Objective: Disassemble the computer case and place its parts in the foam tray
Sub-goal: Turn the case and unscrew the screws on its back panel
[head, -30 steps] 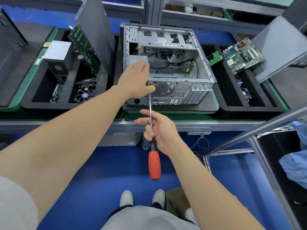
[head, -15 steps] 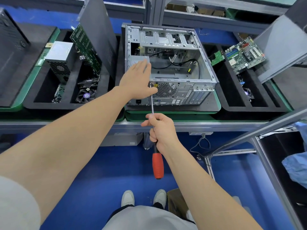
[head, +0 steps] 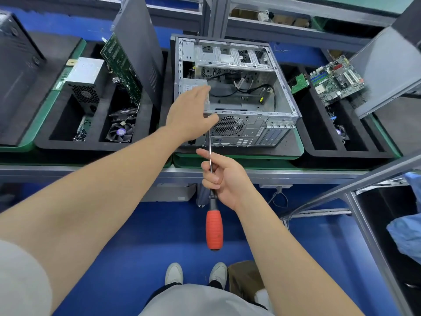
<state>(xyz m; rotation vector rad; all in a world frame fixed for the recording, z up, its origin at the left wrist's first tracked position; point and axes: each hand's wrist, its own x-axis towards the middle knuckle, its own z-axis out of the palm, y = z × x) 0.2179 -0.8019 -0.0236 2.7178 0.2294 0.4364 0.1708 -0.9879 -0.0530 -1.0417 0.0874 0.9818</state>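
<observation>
Loosening a rear screw seems the step: right hand [head: 224, 179], near, grips the screwdriver [head: 213, 229] by its shaft, tip at the rear panel of the computer case [head: 250, 133], mid-bench. Left hand [head: 190, 112] lies straight-fingered on the power supply [head: 193, 84] (case's near-left corner). Next: screw out, then lift the supply to the foam tray [head: 68, 144] at left.

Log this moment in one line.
left hand: on open grey metal computer case rear edge | right hand: grips red-handled screwdriver shaft | tip: behind left hand
</observation>
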